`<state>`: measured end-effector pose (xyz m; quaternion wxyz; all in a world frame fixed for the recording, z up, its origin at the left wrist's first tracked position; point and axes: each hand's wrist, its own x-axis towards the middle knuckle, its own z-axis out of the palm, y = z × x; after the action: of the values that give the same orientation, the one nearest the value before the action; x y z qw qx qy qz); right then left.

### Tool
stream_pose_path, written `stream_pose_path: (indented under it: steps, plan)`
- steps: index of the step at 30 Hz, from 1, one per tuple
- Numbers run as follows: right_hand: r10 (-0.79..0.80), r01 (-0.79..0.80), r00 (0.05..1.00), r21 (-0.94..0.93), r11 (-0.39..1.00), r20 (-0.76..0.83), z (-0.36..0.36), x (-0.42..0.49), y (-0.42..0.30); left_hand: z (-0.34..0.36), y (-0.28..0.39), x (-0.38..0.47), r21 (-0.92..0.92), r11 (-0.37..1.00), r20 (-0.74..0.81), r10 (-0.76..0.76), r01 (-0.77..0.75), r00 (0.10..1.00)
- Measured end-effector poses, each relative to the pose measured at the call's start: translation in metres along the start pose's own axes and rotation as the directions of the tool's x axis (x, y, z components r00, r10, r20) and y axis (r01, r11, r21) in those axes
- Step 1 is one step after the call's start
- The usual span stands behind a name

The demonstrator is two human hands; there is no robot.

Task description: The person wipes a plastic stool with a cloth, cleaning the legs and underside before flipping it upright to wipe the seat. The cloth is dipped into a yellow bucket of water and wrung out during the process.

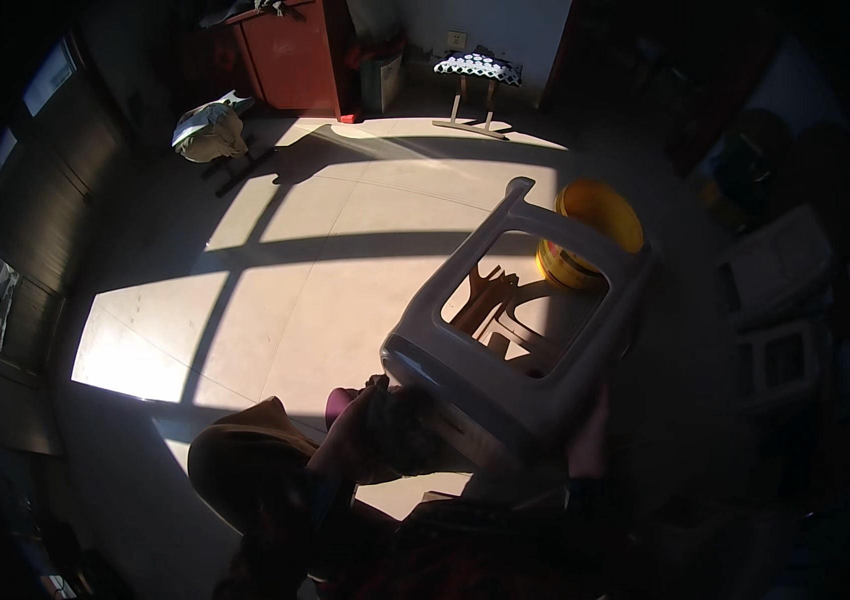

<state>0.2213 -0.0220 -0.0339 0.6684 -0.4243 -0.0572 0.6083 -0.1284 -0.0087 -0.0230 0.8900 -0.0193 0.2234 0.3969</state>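
A grey plastic stool (507, 390) is tilted in front of me, its legs pointing away and a wide opening showing through its side. My left hand (365, 435) is at the stool's near left edge, with a dark crumpled cloth (395, 424) in its fingers. At the stool's lower right, my right hand (588, 442) is in deep shadow; its fingers are hidden behind the stool. Beyond the stool a yellow plastic bucket (601, 214) stands on the floor. Brown parts (481, 300), seemingly legs of another stool, show through the opening.
A small stool with a black-and-white patterned seat (479, 67) stands by the far wall, near a red cabinet (286, 60). A cloth-covered stool (211, 135) stands further left. Pale plastic stools (785, 360) are at the right. Sunlight crosses the tiled floor (305, 300).
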Motion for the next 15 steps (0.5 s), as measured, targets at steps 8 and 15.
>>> stream_pose_path:
  steps: [8, 15]
  plan:
    - [0.036, -0.034, 0.999, 0.496, 0.868, 0.006, -0.073, 0.003, -0.005, 0.125, 0.019, -0.01, 0.158, 0.959, -0.004, 0.239, -0.236, 0.971]
    - [-0.066, 0.044, 0.993, 0.206, 0.977, 0.098, -0.06, -0.015, -0.011, 0.298, 0.008, 0.011, 0.167, 0.79, 0.731, 0.303, -0.59, 0.612]
